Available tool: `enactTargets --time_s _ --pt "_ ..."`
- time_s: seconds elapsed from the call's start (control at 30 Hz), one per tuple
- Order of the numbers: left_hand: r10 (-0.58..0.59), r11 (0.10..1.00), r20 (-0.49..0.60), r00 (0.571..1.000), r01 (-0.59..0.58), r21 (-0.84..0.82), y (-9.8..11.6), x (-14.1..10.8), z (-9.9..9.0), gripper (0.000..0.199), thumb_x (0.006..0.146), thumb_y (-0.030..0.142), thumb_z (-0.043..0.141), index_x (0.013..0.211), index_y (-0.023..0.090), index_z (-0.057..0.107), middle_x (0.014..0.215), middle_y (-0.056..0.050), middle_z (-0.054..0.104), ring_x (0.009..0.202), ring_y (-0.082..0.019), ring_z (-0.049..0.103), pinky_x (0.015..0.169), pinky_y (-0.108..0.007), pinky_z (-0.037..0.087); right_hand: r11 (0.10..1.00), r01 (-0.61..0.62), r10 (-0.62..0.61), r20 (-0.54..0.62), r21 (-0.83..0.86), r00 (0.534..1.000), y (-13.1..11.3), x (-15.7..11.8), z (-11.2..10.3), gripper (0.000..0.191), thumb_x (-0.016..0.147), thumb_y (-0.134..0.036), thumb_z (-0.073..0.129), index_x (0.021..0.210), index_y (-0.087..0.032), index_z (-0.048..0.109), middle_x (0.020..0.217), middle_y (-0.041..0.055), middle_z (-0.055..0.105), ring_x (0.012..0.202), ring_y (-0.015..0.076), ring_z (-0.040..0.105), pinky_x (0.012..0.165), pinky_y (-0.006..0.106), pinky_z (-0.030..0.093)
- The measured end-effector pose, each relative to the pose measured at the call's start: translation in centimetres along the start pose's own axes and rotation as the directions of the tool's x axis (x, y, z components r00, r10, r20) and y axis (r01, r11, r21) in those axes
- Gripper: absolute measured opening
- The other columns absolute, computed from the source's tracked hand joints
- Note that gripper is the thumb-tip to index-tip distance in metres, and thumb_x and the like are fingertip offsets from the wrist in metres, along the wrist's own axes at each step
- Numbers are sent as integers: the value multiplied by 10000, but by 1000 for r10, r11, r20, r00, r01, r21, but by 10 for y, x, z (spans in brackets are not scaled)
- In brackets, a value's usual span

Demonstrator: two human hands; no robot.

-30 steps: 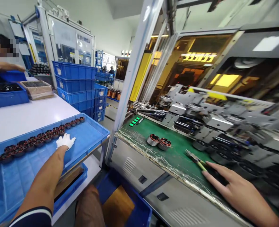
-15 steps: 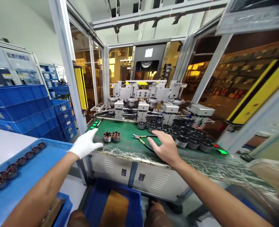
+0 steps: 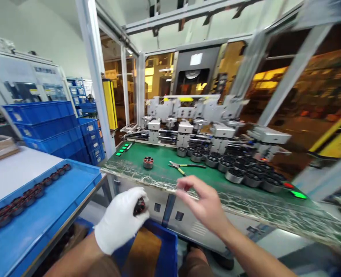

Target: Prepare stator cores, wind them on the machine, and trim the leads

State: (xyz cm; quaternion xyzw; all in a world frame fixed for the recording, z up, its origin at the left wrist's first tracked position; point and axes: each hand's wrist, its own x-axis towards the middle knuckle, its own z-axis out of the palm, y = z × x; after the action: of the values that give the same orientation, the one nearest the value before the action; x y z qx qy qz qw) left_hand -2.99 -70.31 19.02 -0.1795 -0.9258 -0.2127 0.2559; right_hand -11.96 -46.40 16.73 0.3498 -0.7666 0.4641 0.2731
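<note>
My left hand (image 3: 120, 219), in a white glove, is closed around a round copper-wound part (image 3: 139, 207) in front of the bench edge. Bare and a little blurred, my right hand (image 3: 203, 202) is held with thumb and fingers apart, nothing between them, near the bench's front edge. One similar wound part (image 3: 148, 162) stands on the green mat (image 3: 163, 157). Pliers (image 3: 188, 166) with green and black handles lie on the mat, just beyond my right hand. Several dark ring-shaped parts (image 3: 234, 175) are grouped on the right of the mat.
A machine with metal clamps (image 3: 184, 129) runs along the back of the mat. On the left, a blue tray (image 3: 57, 196) holds a row of wound parts, with stacked blue crates (image 3: 47, 129) behind. Below the bench is a blue bin (image 3: 170, 246) with brown cardboard.
My left hand has taken one of the two wound parts off the mat and moved down and right with it. The view has turned left. My right hand is lower relative to the pliers.
</note>
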Motion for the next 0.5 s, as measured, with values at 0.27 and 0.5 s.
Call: enactTargets --time_s 0.27,0.5 --pt "180 983 -31 983 -178 53 35 -64 10 262 920 251 496 1168 171 522 1028 -113 722 851 -234 708 737 -349 566 939 -68 -89 429 338 899 -82 -47 25 135 965 -142 506 873 -168 602 779 10 616 693 93 587 639 189 465" --pt "230 948 12 973 -222 -229 29 -73 18 389 880 270 570 1246 160 495 1146 -149 695 983 -253 693 832 -355 558 785 616 -557 367 -61 746 -74 -44 5 290 990 -88 329 999 -76 618 832 107 649 737 192 564 753 348 438"
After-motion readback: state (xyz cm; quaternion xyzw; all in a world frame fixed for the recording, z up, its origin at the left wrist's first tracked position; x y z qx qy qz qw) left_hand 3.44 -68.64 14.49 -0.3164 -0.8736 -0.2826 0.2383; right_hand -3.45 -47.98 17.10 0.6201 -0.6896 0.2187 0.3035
